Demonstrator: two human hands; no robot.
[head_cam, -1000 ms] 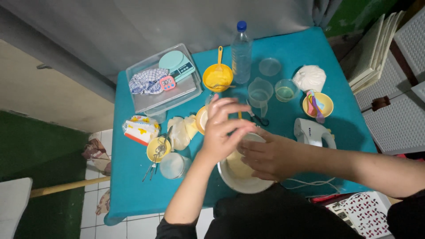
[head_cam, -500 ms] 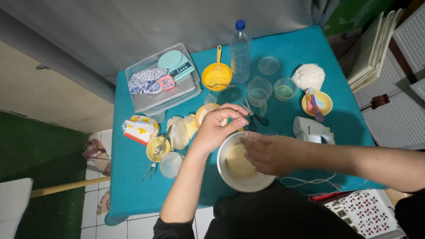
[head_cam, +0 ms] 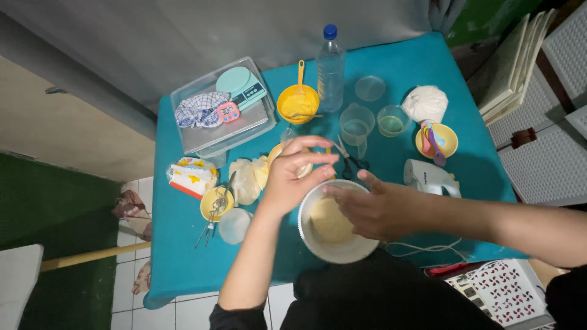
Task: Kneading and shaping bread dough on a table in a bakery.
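Snack packets in white, yellow and red (head_cam: 191, 175) lie at the left edge of the teal table (head_cam: 183, 256), with a small yellow bowl holding metal beaters (head_cam: 217, 203) and a round clear lid (head_cam: 235, 225) just to their right. Behind them sits a clear plastic tub (head_cam: 208, 131) carrying a checked cloth (head_cam: 199, 109), a pink timer (head_cam: 228, 112) and a mint kitchen scale (head_cam: 241, 85). Further right, the left hand (head_cam: 293, 177) hovers over the near rim of a white round mixing bowl (head_cam: 327, 247), fingers curled loosely and apart, clamped on nothing that can be seen. The bowl stands at the table's front edge and holds pale yellow dough (head_cam: 330, 221). Behind it are a yellow handled strainer (head_cam: 298, 101), a clear plastic water bottle with a blue cap (head_cam: 330, 70), black-handled scissors (head_cam: 350, 160) and a clear measuring jug (head_cam: 356, 124). The right hand (head_cam: 373, 208) reaches into the bowl from the right, fingers spread on the dough and the bowl's rim; whether it grips any dough cannot be told. Right of it lie a white hand mixer (head_cam: 428, 177), a yellow bowl of coloured measuring spoons (head_cam: 436, 140) and a white tied bag (head_cam: 426, 102).
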